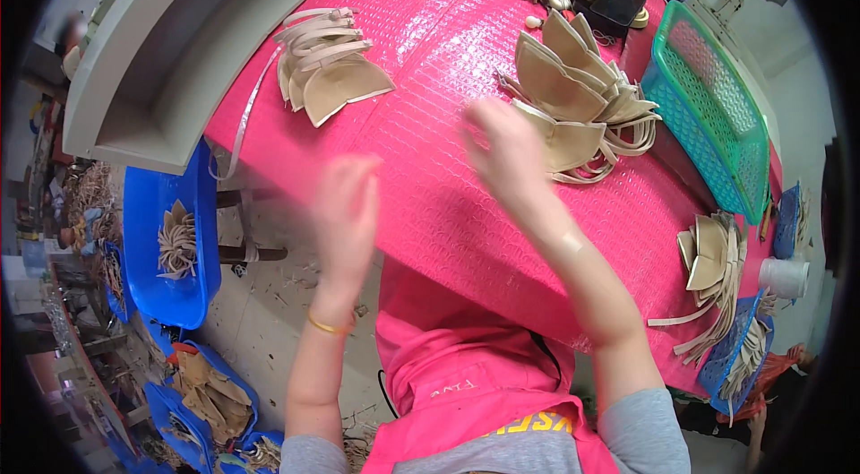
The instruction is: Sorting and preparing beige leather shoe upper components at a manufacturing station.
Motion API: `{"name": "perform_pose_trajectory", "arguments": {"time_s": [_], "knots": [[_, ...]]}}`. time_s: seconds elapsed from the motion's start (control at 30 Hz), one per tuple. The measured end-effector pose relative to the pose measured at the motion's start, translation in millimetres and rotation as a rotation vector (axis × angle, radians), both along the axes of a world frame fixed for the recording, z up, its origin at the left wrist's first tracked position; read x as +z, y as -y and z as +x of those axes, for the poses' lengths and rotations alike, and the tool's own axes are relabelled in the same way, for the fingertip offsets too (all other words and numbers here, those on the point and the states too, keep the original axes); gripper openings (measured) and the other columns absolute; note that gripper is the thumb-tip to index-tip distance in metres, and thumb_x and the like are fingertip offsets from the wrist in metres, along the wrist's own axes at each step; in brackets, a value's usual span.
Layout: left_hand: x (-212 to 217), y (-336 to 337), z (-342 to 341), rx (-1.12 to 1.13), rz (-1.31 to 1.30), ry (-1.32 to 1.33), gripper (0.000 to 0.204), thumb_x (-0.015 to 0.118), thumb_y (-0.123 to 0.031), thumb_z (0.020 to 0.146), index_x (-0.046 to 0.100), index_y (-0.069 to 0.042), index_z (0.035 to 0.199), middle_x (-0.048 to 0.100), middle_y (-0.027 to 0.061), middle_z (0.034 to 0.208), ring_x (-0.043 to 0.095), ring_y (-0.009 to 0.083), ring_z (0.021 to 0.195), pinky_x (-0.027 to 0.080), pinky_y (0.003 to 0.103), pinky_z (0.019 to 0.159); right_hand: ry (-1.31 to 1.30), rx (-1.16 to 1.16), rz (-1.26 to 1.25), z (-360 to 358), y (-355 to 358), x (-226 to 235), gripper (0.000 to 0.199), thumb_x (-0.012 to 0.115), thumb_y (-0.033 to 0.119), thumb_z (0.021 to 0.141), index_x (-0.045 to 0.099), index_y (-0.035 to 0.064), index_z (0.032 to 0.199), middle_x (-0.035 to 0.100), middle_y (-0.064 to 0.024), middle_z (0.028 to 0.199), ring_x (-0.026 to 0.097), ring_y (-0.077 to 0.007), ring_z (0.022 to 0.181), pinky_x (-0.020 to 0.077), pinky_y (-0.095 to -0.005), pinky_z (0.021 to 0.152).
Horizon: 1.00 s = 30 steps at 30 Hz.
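Atop the glossy pink embossed table cover (421,151), a stack of beige, pointed, fabric-like panels with pale straps (564,89) lies beside the loosely spread, apparently empty right hand (509,151); probably light, flexible, best edge-pinched. Blurred left hand (345,205): grip indeterminable.

"Looks like what sort of place?"
"Like a workshop: see beige cup-shaped pieces (345,90) stacked on the pink counter (425,169)."
"Just those?"
"No, add blue tubs (145,237) of parts (176,241) and scraps (360,309) on the floor (260,317)."
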<state>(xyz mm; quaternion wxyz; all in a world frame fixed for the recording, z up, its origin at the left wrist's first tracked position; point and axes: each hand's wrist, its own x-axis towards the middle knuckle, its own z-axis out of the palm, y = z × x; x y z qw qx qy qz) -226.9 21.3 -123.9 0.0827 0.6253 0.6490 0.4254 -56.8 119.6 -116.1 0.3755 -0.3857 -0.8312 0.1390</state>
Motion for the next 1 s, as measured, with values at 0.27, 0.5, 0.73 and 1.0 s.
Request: {"name": "perform_pose_trajectory", "arguments": {"time_s": [0.27, 0.5, 0.73, 1.0], "knots": [[-19.8, -42.9, 104.7, -0.379, -0.852, 1.490, 0.031, 0.051, -0.020, 0.085, 0.049, 0.000, 0.109, 0.059, 0.0092, 0.089, 0.059, 0.0151, 0.060, 0.048, 0.023, 0.053, 0.441, -0.286, -0.114, 106.1, 38.5, -18.5, 0.014, 0.059, 0.005, 0.069, 0.050, 0.0063, 0.080, 0.050, -0.0083, 0.082, 0.047, -0.0252, 0.084, 0.0327, -0.0366, 0.076], [-25.5, -55.9, 103.6, -0.314, -0.554, 1.476, 0.024, 0.058, -0.011, 0.080, 0.053, -0.001, 0.102, 0.059, 0.0058, 0.086, 0.058, 0.0113, 0.070, 0.050, 0.024, 0.060, 0.211, -0.106, -0.219, 96.4, 63.1, -6.0, 0.012, 0.059, 0.006, 0.073, 0.050, 0.0046, 0.081, 0.051, -0.0061, 0.073, 0.051, -0.0213, 0.074, 0.0319, -0.0340, 0.079], [-37.0, -52.5, 34.0, 0.008, -0.239, 1.068, 0.021, 0.054, -0.010, 0.083, 0.056, 0.003, 0.099, 0.062, 0.0083, 0.072, 0.058, 0.0105, 0.058, 0.048, 0.019, 0.052, -0.017, 0.035, -0.508, 102.5, 126.1, 2.2, 0.027, 0.054, 0.000, 0.073, 0.056, 0.0034, 0.099, 0.059, -0.0141, 0.084, 0.056, -0.0292, 0.073, 0.0422, -0.0359, 0.067], [-16.8, -33.5, 10.5, -0.237, -0.406, 1.114, 0.029, 0.049, -0.017, 0.086, 0.053, 0.004, 0.106, 0.061, 0.0098, 0.085, 0.058, 0.0119, 0.070, 0.048, 0.025, 0.064, -0.223, 0.437, -0.713, 72.8, 134.3, 13.6, 0.021, 0.060, 0.004, 0.071, 0.061, 0.0062, 0.092, 0.058, -0.0093, 0.079, 0.056, -0.0229, 0.068, 0.0453, -0.0325, 0.064]]}}
